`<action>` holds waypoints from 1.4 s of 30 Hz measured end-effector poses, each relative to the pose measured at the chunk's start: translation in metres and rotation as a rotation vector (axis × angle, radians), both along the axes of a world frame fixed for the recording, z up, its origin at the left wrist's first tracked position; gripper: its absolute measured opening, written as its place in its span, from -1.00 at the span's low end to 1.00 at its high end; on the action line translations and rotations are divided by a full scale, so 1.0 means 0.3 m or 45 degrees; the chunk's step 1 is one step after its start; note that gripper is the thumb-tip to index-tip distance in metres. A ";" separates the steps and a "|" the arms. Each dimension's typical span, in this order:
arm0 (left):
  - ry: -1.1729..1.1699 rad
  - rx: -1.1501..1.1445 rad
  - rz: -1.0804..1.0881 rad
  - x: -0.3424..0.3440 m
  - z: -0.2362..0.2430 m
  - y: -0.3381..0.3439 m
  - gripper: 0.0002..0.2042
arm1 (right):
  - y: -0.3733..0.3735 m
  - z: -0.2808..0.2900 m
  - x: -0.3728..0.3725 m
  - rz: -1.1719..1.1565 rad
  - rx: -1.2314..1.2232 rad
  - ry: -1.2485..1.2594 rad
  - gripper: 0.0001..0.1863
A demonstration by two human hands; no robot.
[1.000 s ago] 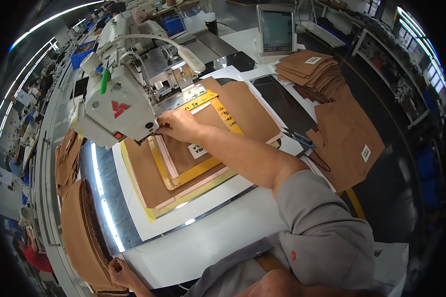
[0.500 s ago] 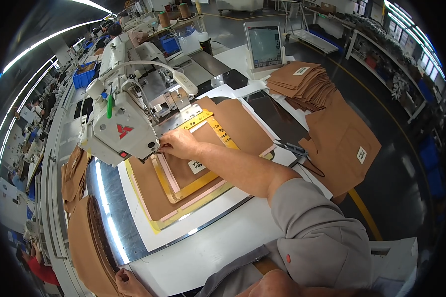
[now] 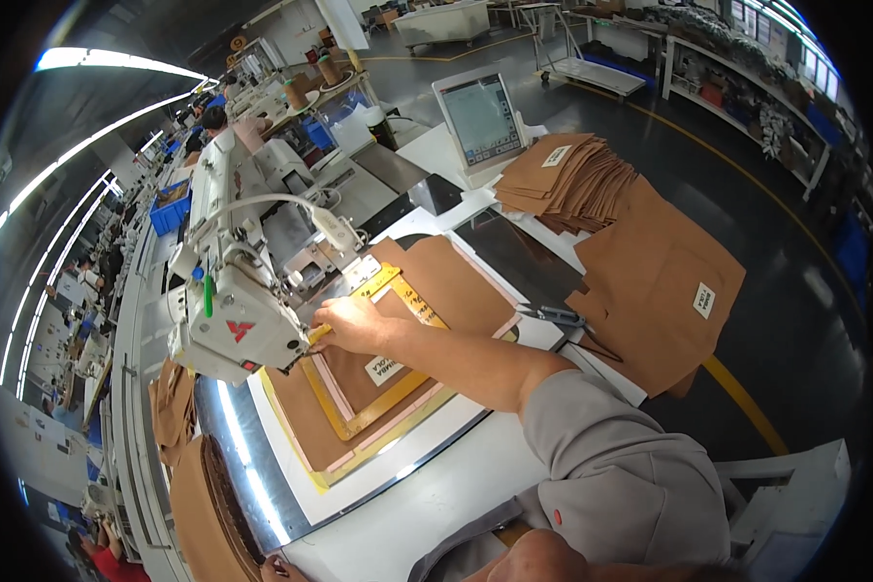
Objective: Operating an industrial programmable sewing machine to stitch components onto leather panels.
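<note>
My right hand (image 3: 354,325) reaches across a yellow-edged clamp frame (image 3: 359,420) to the needle area of a white sewing machine head (image 3: 238,330). Its fingers are closed; whatever they pinch is hidden beside the head. Under the frame lies a brown fabric panel (image 3: 466,281) with a white label (image 3: 385,370), on a white template sheet (image 3: 306,504). At the lower edge, my left hand (image 3: 279,570) is mostly cut off. Its curled fingers are at the edge of a stack of brown fabric panels (image 3: 199,524) and look closed on it.
A touchscreen panel (image 3: 477,121) stands at the back, next to a pile of brown pieces (image 3: 567,175). Larger brown panels (image 3: 660,281) hang over the table's right side. Scissors or snips (image 3: 558,316) lie beside the template. More brown pieces (image 3: 172,412) sit left of the machine.
The whole view has shifted and tilted, so the machine and table appear lower. My right hand stays by the needle area. My left hand has slipped mostly out of the lower edge.
</note>
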State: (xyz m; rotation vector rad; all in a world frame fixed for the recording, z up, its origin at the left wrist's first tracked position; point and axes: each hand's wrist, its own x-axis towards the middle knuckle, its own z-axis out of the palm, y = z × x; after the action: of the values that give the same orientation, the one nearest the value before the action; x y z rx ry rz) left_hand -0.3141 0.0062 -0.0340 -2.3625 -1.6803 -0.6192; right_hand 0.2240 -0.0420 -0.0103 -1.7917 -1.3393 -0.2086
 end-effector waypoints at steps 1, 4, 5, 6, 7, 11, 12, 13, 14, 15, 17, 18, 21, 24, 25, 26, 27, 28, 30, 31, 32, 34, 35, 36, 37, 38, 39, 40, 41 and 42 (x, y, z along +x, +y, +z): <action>-0.045 0.006 0.068 -0.001 0.061 -0.063 -0.76 | 0.006 0.051 -0.002 0.013 -0.173 -0.048 -0.80; 0.082 0.172 -0.013 -0.042 0.043 -0.095 -0.71 | -0.132 0.275 0.053 0.188 -0.517 -0.351 -0.75; 0.053 0.209 -0.058 -0.013 0.046 -0.118 -0.68 | -0.206 0.417 0.082 0.224 -0.761 -0.444 -0.74; 0.023 0.247 -0.111 0.030 0.055 -0.142 -0.64 | -0.272 0.498 0.138 0.230 -0.804 -0.461 -0.72; -0.008 0.284 -0.156 0.077 0.067 -0.170 -0.60 | -0.335 0.572 0.221 0.265 -0.870 -0.450 -0.68; -0.098 -0.242 -0.319 0.269 0.087 -0.261 -0.42 | -0.631 0.674 0.735 -0.041 -0.916 -0.250 -0.70; -0.072 -0.169 -0.371 0.291 0.104 -0.269 -0.40 | -0.689 0.698 0.832 -0.224 -1.041 -0.237 -0.74; -0.007 -0.172 -0.329 0.312 0.109 -0.261 -0.40 | -0.788 0.660 0.974 -0.387 -0.985 -0.238 -0.76; 0.066 -0.176 -0.260 0.318 0.112 -0.259 -0.40 | -0.835 0.640 1.045 -0.607 -0.982 -0.211 -0.79; 0.129 -0.208 -0.205 0.320 0.112 -0.253 -0.41 | -0.858 0.614 1.102 -0.732 -1.013 -0.213 -0.83; 0.006 -0.107 -0.352 0.328 0.097 -0.236 -0.42 | -0.891 0.523 1.226 -0.852 -1.059 -0.223 -0.83; -0.024 -0.111 -0.372 0.311 0.069 -0.216 -0.42 | -0.896 0.456 1.295 -0.862 -1.007 -0.196 -0.80; -0.193 -0.187 -0.310 0.244 -0.014 -0.189 -0.47 | -0.802 0.357 1.381 -0.847 -1.088 -0.132 -0.70; -0.603 -0.358 -0.208 0.221 -0.072 -0.162 -0.59 | -0.782 0.288 1.481 -0.857 -1.240 -0.003 -0.65; -0.735 -0.404 -0.159 0.200 -0.088 -0.158 -0.61 | -0.769 0.279 1.474 -0.903 -1.240 -0.020 -0.67; -0.867 -0.449 -0.115 0.175 -0.108 -0.152 -0.63 | -0.763 0.280 1.454 -0.954 -1.239 -0.037 -0.68; -0.836 -0.547 -0.164 0.144 -0.117 -0.159 -0.59 | -0.761 0.283 1.429 -0.934 -1.250 -0.045 -0.68; -0.834 -0.549 -0.144 0.128 -0.136 -0.173 -0.59 | -0.763 0.288 1.404 -1.031 -1.192 -0.091 -0.70; -0.443 -0.245 -0.209 0.214 -0.106 -0.179 -0.61 | -0.787 0.295 1.403 -1.143 -1.131 -0.137 -0.73; -0.971 -0.588 -0.035 0.166 -0.150 -0.138 -0.64 | -0.812 0.307 1.415 -1.185 -0.963 -0.077 -0.76; -0.969 -0.596 -0.052 0.161 -0.163 -0.115 -0.64 | -0.858 0.321 1.430 -1.236 -0.795 -0.016 -0.77; -1.103 -0.695 0.073 0.104 -0.176 -0.129 -0.65 | -0.866 0.397 1.451 -1.264 -0.625 0.116 -0.77; -1.115 -0.691 0.061 0.078 -0.198 -0.120 -0.65 | -0.893 0.414 1.476 -1.169 -0.232 0.155 -0.76; -0.898 -0.618 -0.115 0.070 -0.223 -0.098 -0.65 | -0.949 0.444 1.503 -1.070 0.161 0.182 -0.74; -0.683 -0.532 -0.287 0.062 -0.248 -0.075 -0.64 | -1.013 0.493 1.526 -0.909 0.324 0.382 -0.72; -0.696 -0.520 -0.290 0.071 -0.241 -0.083 -0.64 | -1.007 0.536 1.483 -0.903 0.339 0.374 -0.72; -0.952 -0.629 -0.160 0.098 -0.218 -0.096 -0.61 | -0.996 0.594 1.405 -0.680 0.533 0.556 -0.75; -1.211 -0.741 -0.040 0.134 -0.191 -0.103 -0.57 | -1.014 0.654 1.337 -0.452 0.727 0.723 -0.77; -1.232 -0.739 -0.080 0.193 -0.152 -0.110 -0.57 | -1.080 0.718 1.309 -0.306 0.681 0.707 -0.78; -0.895 -0.436 -0.236 0.251 -0.084 -0.148 -0.63 | -1.097 0.767 1.236 -0.302 0.700 0.688 -0.78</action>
State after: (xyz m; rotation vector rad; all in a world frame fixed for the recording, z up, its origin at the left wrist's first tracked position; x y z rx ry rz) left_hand -0.2388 -0.0381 -0.0592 -2.7604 -1.9528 -1.4347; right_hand 0.5947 -0.3712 0.2200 -1.3906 -0.6082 -0.1807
